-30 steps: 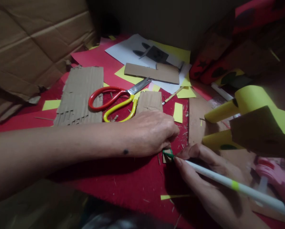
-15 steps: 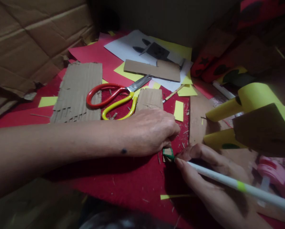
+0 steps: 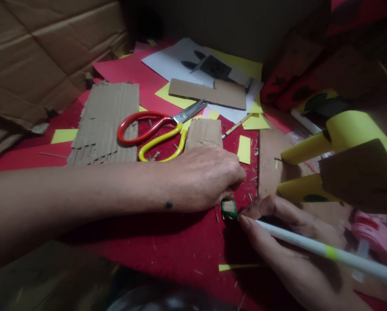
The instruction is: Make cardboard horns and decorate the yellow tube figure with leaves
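My left hand [image 3: 209,177] is closed, its fingertips pressing down on a small cardboard piece [image 3: 228,207] outlined in green. The far part of that piece is hidden under the fingers. From the right, my right hand [image 3: 277,233] grips a long white felt-tip pen [image 3: 303,237] with a yellow-green band. Its tip meets the lower right corner of the piece, at the green line. Just beyond my left hand lies a cardboard strip [image 3: 204,131]. Beside it rest scissors [image 3: 161,131] with one red and one yellow handle, blades slightly apart.
Red cloth [image 3: 167,242] covers the work surface. A larger cardboard sheet [image 3: 107,116] lies left, an L-shaped cardboard piece [image 3: 209,95] at the back over coloured paper. Yellow paper tubes [image 3: 305,149] and a pink glue gun [image 3: 371,233] stand right. A cardboard wall [image 3: 51,65] rises left.
The pen tip has shifted very slightly at the piece's lower right corner, and the green line along the near edge looks more even. My left hand keeps its place on the piece.
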`<state>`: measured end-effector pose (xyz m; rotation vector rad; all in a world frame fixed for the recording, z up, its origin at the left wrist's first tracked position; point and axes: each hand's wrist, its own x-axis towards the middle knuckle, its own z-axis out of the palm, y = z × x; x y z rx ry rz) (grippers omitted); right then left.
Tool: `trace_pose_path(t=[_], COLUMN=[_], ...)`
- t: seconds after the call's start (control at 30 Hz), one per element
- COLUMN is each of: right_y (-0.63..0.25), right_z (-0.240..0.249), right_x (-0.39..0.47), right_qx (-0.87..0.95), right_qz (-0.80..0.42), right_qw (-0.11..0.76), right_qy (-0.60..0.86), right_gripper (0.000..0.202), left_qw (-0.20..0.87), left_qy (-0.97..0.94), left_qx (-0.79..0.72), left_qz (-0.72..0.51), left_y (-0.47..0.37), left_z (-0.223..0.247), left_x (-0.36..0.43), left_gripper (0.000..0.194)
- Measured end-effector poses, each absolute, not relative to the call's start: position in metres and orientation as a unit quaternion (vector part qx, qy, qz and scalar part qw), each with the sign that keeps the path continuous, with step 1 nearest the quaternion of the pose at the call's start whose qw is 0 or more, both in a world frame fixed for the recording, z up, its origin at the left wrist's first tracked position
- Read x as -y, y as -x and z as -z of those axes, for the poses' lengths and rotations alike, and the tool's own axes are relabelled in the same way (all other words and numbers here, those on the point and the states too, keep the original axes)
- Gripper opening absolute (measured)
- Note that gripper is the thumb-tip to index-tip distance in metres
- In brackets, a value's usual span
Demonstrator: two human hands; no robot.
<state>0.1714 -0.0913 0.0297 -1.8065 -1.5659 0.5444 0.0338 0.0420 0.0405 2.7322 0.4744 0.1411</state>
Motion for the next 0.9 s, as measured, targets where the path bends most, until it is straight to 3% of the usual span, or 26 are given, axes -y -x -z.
trace_pose_path(t=[0.17,0.4,0.67,0.9], right_y=[-0.172,-0.167,-0.160,-0.165], right_z=[-0.029,-0.038,-0.042,-0.038], right_x=[0.089,0.091,0.089,0.091], right_qx=[0.604,0.561,0.493,0.539], right_qz=[-0.212,-0.232,-0.262,-0.253], right_qw=[0.361,0.308,0.338,0.314], right_qy=[0.678,0.732,0.758,0.740], right_gripper=[0.019,0.024,0.021,0.025], left_qw=[0.183,0.184,0.176,0.176], left_qy=[-0.967,-0.967,-0.969,-0.969], left_qx=[-0.173,-0.166,-0.166,-0.166], left_qz=[-0.043,-0.052,-0.048,-0.054], left_y=[-0.035,-0.033,-0.033,-0.032], left_z=[-0.042,-0.042,-0.043,-0.040], left_x=[-0.042,-0.041,-0.041,-0.042], left_gripper=[0.010,0.010,0.013,0.011])
